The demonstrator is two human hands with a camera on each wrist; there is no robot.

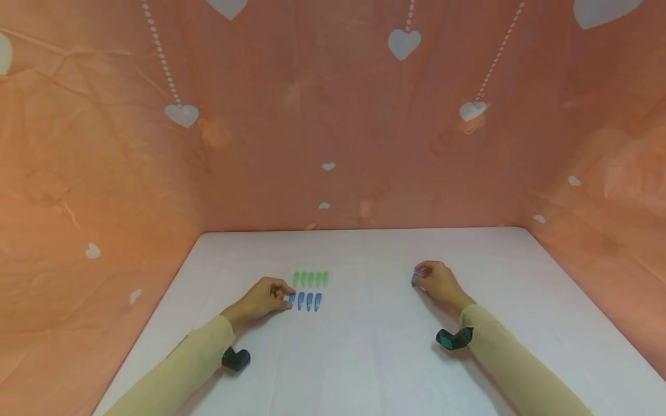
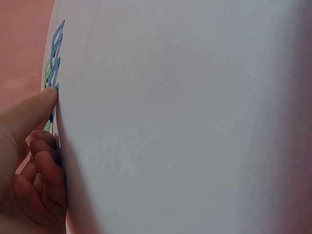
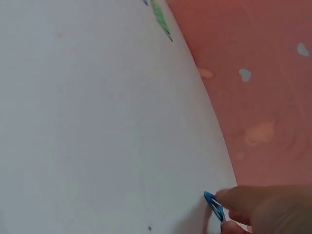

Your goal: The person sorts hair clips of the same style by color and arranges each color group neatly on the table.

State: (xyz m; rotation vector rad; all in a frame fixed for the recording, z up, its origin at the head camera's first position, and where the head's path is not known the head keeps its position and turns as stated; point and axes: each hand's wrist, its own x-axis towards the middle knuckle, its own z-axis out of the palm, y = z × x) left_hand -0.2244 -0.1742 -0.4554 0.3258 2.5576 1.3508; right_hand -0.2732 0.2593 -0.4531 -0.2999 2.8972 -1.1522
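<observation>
In the head view several blue snap hair clips [image 1: 309,301] form a row on the white table, below a row of green snap hair clips [image 1: 310,279]. My left hand [image 1: 264,300] holds the leftmost blue hair clip [image 1: 292,299] between thumb and index finger at its two ends. The left wrist view shows the thumb [image 2: 36,109] on that clip's tip. Well off to the right, my right hand [image 1: 439,283] pinches another blue hair clip [image 1: 414,279]. The pointed end of this clip [image 3: 214,204] sticks out past the fingertips in the right wrist view.
The white table [image 1: 364,346] ends at an orange cloth wall [image 1: 364,144] printed with pale hearts, which also rises at both sides. A black wrist device [image 1: 454,339] sits at the right sleeve, and a similar one [image 1: 236,359] at the left.
</observation>
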